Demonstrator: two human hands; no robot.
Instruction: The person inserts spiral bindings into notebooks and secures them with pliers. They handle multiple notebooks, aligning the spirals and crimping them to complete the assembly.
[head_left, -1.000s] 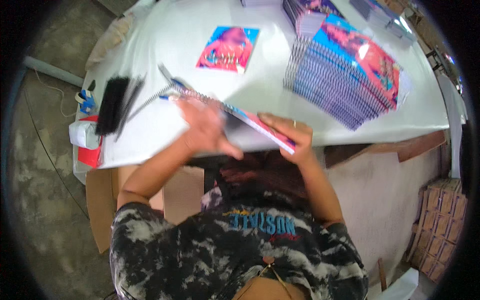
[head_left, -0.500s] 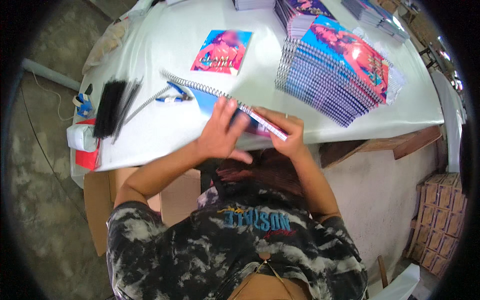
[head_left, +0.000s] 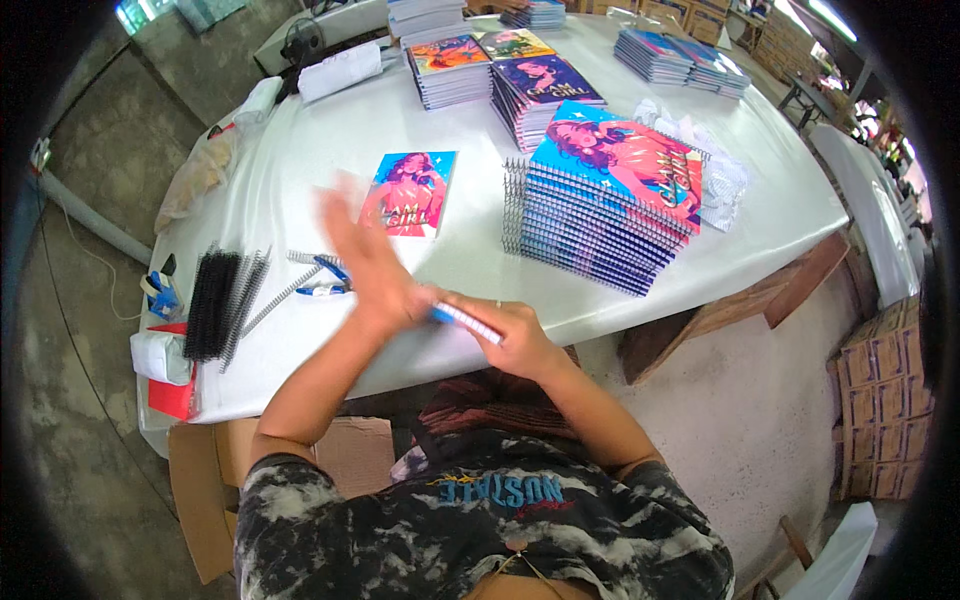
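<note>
My right hand (head_left: 522, 338) is closed around the near end of a notebook (head_left: 470, 323), held edge-up by the table's front edge. Over the notebook's other end is my left hand (head_left: 372, 262), fingers stretched out and blurred by motion, hiding much of it. A metal spiral coil (head_left: 312, 257) shows left of that hand; where it meets the notebook is hidden. Blue-handled pliers (head_left: 330, 280) lie beside it. Beyond the left hand lies a notebook with a pink and blue cover (head_left: 410, 195). Farther right is a fanned stack of spiral-bound notebooks (head_left: 600, 215).
Black spiral coils (head_left: 212, 305) lie at the table's left, near a blue tape dispenser (head_left: 160, 293) and a white-and-red package (head_left: 162, 362). Stacks of notebooks (head_left: 450, 75) stand at the back. An open cardboard box (head_left: 345, 455) sits below the front edge.
My left hand has lifted off the notebook's spine and swung up and left, fingers spread. My right hand keeps its grip on the notebook. The view has tilted up, showing more of the table's back.
</note>
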